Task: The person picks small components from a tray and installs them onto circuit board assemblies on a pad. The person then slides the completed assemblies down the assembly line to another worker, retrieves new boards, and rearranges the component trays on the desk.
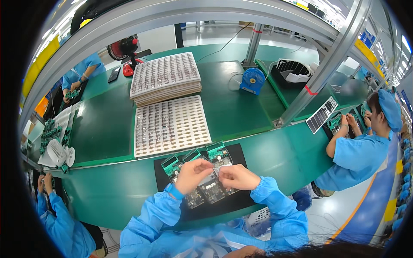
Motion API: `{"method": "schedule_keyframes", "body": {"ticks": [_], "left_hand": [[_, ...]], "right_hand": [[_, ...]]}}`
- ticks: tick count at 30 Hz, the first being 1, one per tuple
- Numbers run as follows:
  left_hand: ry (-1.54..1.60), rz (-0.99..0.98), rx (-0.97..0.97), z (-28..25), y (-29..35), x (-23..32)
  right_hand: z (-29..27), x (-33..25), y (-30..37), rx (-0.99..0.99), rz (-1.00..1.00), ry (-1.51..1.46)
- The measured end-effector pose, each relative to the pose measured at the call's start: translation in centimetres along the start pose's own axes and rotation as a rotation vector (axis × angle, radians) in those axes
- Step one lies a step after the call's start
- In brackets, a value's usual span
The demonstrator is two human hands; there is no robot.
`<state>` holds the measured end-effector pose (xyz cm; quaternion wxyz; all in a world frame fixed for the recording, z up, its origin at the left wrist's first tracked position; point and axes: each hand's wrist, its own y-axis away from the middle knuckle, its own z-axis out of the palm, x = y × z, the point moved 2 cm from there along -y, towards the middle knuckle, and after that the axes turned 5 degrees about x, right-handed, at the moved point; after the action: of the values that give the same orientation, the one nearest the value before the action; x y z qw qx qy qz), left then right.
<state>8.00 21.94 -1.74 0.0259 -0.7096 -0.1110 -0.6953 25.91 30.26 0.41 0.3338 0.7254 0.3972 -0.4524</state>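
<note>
- Circuit boards (212, 190): where are they?
- Three, side by side and slanted on the black mat (241, 201), which lies on the green tabletop (107, 189). Green connector housings (216, 147) at their far ends.
- Hands?
- Both over the boards. Left hand (195, 174): fingers curled, tips pointing right, above the middle of the group. Right hand (238, 176): thumb and fingers bent together, tips pointing left. Fingertips face each other, close.
- Gripping anything?
- Can't tell. Could be a small pale piece between the tips; too small to call.
- Step, as you read it?
- Fine two-handed work just above the boards. Judgement only.
- How to do it well?
- Steady with one hand, make the small moves with the other. Rest the heels of the hands lightly if there's room, but not on components. Touch boards by their edges. Keep the cuffs (260, 184) off them too.
- Main risk?
- Dropping something small between boards, or nudging a neighbour; they sit tight. I'd give the working one more space.
- Parts?
- White slotted tray (193, 137) just beyond the mat, tray stack (167, 95) behind it. Reach around the housings, not across them.
</note>
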Motion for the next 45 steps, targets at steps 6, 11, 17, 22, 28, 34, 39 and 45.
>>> {"method": "schedule_keyframes", "body": {"ticks": [6, 11, 17, 22, 28, 34, 39, 45], "left_hand": [[-0.321, 0.262, 0.217, 0.1, -2.2, 0.7], [-0.543, 0.477, 0.313, 1.1, -4.2, 0.1], [-0.685, 0.572, 0.331, 1.7, -4.1, -0.1], [-0.693, 0.532, 0.383, 2.0, -4.1, -0.1], [-0.680, 0.572, 0.289, 1.9, -3.1, -1.0], [-1.135, 0.672, 0.253, 1.3, -1.9, -0.4], [-1.268, 0.588, 0.176, 0.5, -1.2, -0.6], [-0.307, 0.379, 0.173, -1.0, 1.8, 1.4]], "right_hand": [[-0.3, 2.1, -2.2, 0.163, 0.072, -0.145], [-0.7, 3.1, -3.5, 0.240, 0.138, -0.170], [-0.7, 4.0, -3.7, 0.232, 0.191, -0.198], [-0.8, 4.4, -3.8, 0.212, 0.210, -0.242], [-0.9, 4.9, -3.5, 0.223, 0.243, -0.301], [-1.3, 4.8, -2.6, 0.136, 0.334, -0.461], [-0.8, 3.7, -1.2, 0.069, 0.364, -0.531], [1.2, 1.1, -0.5, 0.178, 0.314, -0.582]]}}
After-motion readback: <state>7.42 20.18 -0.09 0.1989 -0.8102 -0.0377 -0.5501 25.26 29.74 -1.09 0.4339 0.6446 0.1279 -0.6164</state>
